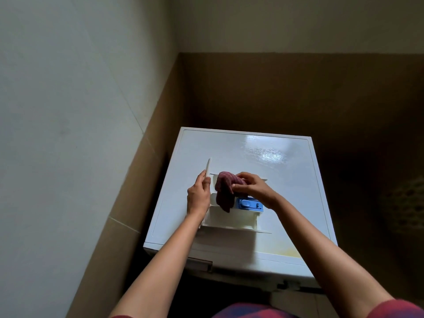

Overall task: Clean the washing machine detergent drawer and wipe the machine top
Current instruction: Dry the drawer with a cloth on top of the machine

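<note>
resting place: detergent drawer (pixel 231 218) lies pulled free on the white washing machine top (pixel 286 180), near its middle, front panel toward the near edge.
hidden: far half of the drawer is covered by the cloth and the right hand; its far compartments cannot be made out.
cut off: the machine's front falls below the near edge, mostly behind the forearms; the empty drawer slot is only a dark sliver at the near left.
hard to make out: a dim patterned shape far right in shadow.
left hand (pixel 198 197): closed on the drawer's left wall, thumb along a thin white upright piece.
right hand (pixel 251 187): fingers pinched shut on a reddish cloth (pixel 223 191), which hangs into the drawer just left of the blue insert (pixel 250 205).
drawer to hands: between both, touching each.
</note>
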Demonstrator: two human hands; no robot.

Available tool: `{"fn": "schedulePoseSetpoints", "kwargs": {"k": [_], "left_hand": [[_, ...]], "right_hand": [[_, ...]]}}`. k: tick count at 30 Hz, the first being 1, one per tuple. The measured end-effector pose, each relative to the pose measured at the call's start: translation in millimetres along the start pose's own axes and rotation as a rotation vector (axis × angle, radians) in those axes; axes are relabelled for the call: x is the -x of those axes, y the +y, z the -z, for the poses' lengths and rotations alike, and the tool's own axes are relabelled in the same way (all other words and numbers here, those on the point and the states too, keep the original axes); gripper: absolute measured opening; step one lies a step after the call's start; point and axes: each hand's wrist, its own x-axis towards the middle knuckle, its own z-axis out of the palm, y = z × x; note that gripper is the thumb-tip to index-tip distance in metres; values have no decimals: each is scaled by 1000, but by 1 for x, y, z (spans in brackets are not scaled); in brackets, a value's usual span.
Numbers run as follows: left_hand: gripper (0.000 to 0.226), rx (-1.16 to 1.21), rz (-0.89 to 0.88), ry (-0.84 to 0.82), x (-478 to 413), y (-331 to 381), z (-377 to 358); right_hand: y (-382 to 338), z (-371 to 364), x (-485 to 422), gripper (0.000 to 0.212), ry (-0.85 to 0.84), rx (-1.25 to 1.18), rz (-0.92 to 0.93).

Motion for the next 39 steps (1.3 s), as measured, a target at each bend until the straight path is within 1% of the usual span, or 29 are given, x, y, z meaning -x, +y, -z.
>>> {"fn": "schedulePoseSetpoints", "kwargs": {"k": [2,4,6,8,9,10,12,13,14,17,19,22,23,25,30,33,36,39], "left_hand": [[45,7,-3,4,0,0,0],[44,8,0,5,0,-2,0],[44,16,6,2,0,-2,0],[44,22,0,3,0,-2,0],[44,21,-4,4,0,-2,0],[44,19,-9,6,1,-1,0],[44,15,-19,16,1,-2,0],[44,13,-22,21,1,-2,-1],[44,11,-22,23,0,-3,-1],[44,7,-12,22,0,-3,-1],[44,6,-17,23,0,-3,-1],[44,-1,-22,27,0,-3,-1],[43,-2,-20,28,0,-3,-1],[43,-4,-14,29,-1,-3,-1],[43,-4,-10,28,-1,-3,-2],[43,-9,-18,34,-1,-2,-2],[43,-18,-28,41,-1,-1,-3],[43,-13,-30,38,-1,0,-4]], "right_hand": [[4,-2,10,30,152,152,57],[10,-9,18,32,313,388,143],[16,-20,24,35,411,591,220],[20,-33,28,38,457,648,259],[21,-38,29,42,447,650,260],[21,-42,30,51,401,687,244],[22,-49,29,71,247,898,180],[22,-51,28,73,191,988,151],[21,-53,28,71,162,1021,125],[16,-57,25,60,161,972,52],[12,-62,22,52,174,1026,18],[6,-73,15,32,218,1087,4],[3,-77,12,25,217,1092,-13],[-2,-83,7,17,187,1090,-50],[-11,-84,-6,15,-20,1129,-112],[-9,-84,-12,23,-26,1084,-130],[-8,-89,-12,19,16,1016,-83],[-10,-92,-13,19,-4,890,-64]]}}
